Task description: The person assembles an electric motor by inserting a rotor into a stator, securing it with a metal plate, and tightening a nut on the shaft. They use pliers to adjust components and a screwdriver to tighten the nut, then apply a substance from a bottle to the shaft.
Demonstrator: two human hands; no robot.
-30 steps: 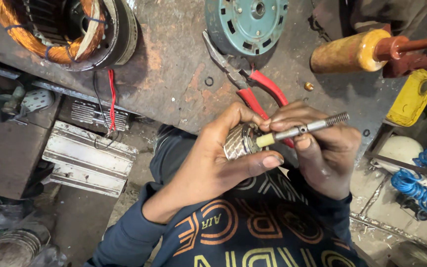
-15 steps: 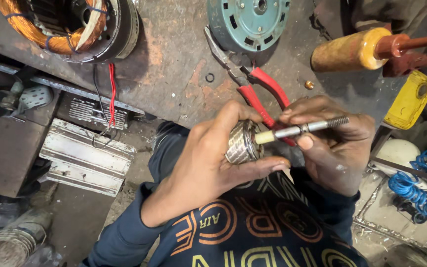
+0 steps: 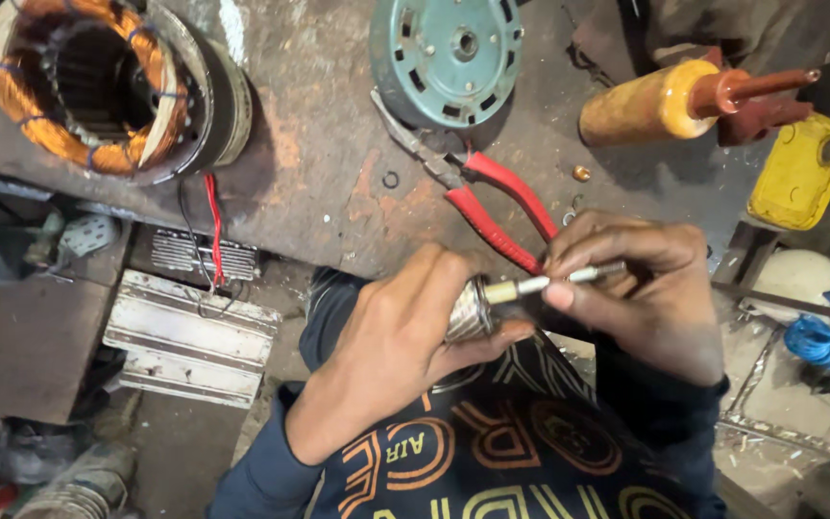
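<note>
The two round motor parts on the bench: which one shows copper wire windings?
The stator at the far left: orange copper coils line its open ring. The green cover beside the red pliers is a closed disc with slots.

Your red-handled pliers (image 3: 492, 207) lie on a rust-stained grey tabletop (image 3: 309, 163), beside a teal motor cover (image 3: 446, 60), copper-orange stator windings (image 3: 88, 91) and a yellow container (image 3: 799, 173).
</note>
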